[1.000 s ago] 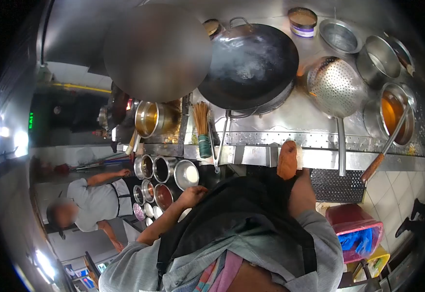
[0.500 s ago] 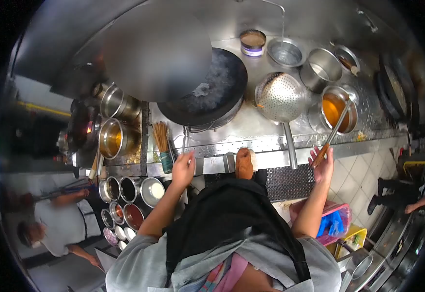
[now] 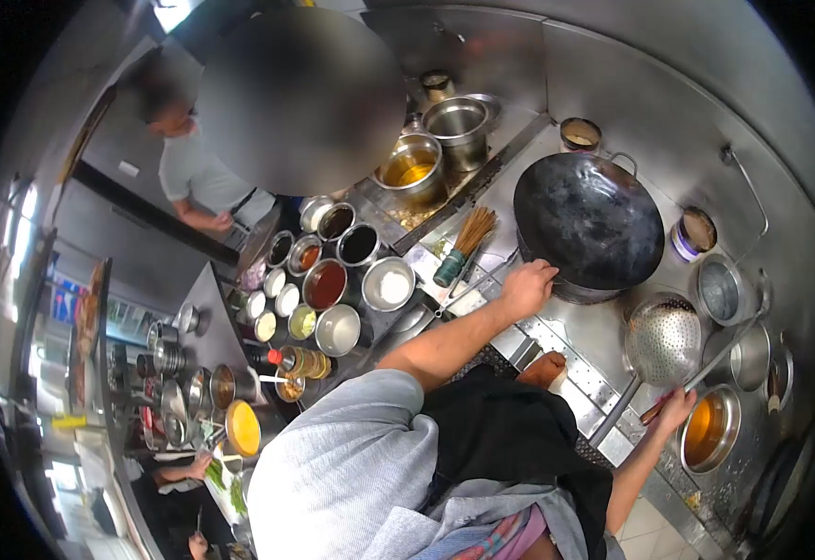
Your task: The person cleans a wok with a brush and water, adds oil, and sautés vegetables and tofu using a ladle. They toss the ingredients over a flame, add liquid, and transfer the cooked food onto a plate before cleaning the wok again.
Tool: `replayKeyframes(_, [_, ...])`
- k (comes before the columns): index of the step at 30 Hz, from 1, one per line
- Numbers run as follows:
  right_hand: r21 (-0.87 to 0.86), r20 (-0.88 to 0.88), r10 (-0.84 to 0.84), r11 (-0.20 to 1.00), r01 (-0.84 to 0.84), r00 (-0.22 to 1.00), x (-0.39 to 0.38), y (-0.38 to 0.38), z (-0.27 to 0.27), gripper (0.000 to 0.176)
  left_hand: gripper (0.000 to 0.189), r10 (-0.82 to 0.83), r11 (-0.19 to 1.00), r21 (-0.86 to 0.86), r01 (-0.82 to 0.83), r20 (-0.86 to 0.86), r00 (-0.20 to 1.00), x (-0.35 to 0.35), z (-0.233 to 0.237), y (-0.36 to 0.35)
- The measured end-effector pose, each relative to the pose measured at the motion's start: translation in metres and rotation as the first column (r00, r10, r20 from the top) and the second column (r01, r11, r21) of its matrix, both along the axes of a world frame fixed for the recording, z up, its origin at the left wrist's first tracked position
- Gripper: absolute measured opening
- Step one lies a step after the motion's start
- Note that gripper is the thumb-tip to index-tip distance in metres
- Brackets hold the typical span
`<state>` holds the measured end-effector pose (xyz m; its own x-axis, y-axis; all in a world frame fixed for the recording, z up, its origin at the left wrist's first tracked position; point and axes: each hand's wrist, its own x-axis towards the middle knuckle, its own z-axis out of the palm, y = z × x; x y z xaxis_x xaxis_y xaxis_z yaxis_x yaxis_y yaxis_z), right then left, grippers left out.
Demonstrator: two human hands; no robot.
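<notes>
My left hand point(image 3: 529, 287) is at the near left edge of the black wok point(image 3: 594, 219), its fingers curled together at the rim; what they hold is hidden. The wok sits tilted on the stove, its dark inside showing only a faint haze. My right hand point(image 3: 676, 408) is closed around the wooden-gripped handle of a long metal utensil point(image 3: 726, 353), whose shaft points up and right. Beside it, a perforated strainer point(image 3: 664, 338) lies with its handle towards me. A pot of orange liquid point(image 3: 710, 427) stands just right of my right hand.
A bamboo brush point(image 3: 467, 245) lies left of the wok. Farther left are several seasoning containers, among them a white-filled one point(image 3: 389, 284). A pot of yellow oil point(image 3: 411, 170) stands behind. One person point(image 3: 207, 177) stands at the upper left; another person's hand point(image 3: 200, 467) is near greens.
The view has swung left, bringing more of the seasoning containers and a side counter into sight. My left hand has reached the wok's edge. The thick steam in the wok has thinned.
</notes>
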<state>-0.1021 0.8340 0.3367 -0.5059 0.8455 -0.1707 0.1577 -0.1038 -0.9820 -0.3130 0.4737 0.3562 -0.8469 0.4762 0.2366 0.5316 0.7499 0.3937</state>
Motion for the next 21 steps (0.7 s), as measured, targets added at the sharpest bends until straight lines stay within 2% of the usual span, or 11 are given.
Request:
replayKeyframes(3, [0.059, 0.132, 0.062, 0.996, -0.070, 0.989, -0.043, 0.061, -0.038, 0.017, 0.026, -0.007, 0.971, 0.234, 0.046, -0.166, 0.986, 0.048, 0.006, -0.025])
replayKeyframes(9, [0.177, 0.552, 0.070, 0.964, -0.199, 0.831, -0.098, 0.138, -0.096, 0.031, 0.026, 0.218, 0.975, -0.042, -0.218, 0.373, 0.902, 0.172, -0.077, -0.174])
replayKeyframes(11, [0.139, 0.577, 0.149, 0.951, -0.276, 0.803, -0.107, 0.168, -0.119, 0.031, 0.029, 0.442, 0.893, -0.227, -0.388, 0.600, 0.666, 0.226, -0.091, -0.218])
replayKeyframes(13, [0.076, 0.572, 0.213, 0.948, -0.310, 0.792, -0.117, 0.179, -0.117, 0.028, 0.032, 0.538, 0.802, -0.586, -0.116, 0.625, 0.565, 0.273, -0.101, -0.258])
replayKeyframes(14, [0.015, 0.556, 0.279, 0.938, -0.346, 0.783, -0.124, 0.182, -0.112, 0.025, 0.029, 0.270, 0.779, -0.593, 0.205, 0.612, 0.743, 0.304, -0.143, -0.299])
replayKeyframes(15, [0.016, 0.558, 0.277, 0.939, -0.344, 0.782, -0.127, 0.182, -0.099, 0.025, 0.026, 0.035, 0.771, -0.295, 0.564, 0.905, 0.425, 0.323, -0.227, -0.360])
replayKeyframes(16, [-0.288, 0.276, 0.369, 0.913, -0.290, 0.888, -0.126, 0.183, -0.085, 0.023, 0.024, -0.084, 0.726, 0.126, 0.676, 0.992, -0.095, 0.331, -0.263, -0.393])
replayKeyframes(18, [-0.654, -0.233, 0.193, 0.694, -0.300, 0.953, -0.120, 0.196, -0.072, 0.018, 0.021, 0.490, 0.817, -0.454, 0.356, 0.872, -0.012, 0.353, -0.220, -0.363])
replayKeyframes(19, [-0.765, -0.334, 0.055, 0.567, -0.305, 0.941, -0.116, 0.207, -0.068, 0.011, 0.020, 0.688, 0.724, -0.684, 0.088, 0.725, -0.027, 0.362, -0.180, -0.337])
replayKeyframes(20, [-0.843, -0.407, -0.102, 0.426, -0.330, 0.908, -0.109, 0.217, -0.062, 0.006, 0.020, 0.680, 0.730, -0.674, 0.109, 0.733, -0.018, 0.357, -0.175, -0.337])
replayKeyframes(21, [-0.823, -0.507, -0.100, 0.352, -0.446, 0.856, -0.102, 0.222, -0.061, 0.006, 0.020, 0.481, 0.824, -0.555, 0.118, 0.794, 0.372, 0.352, -0.170, -0.341])
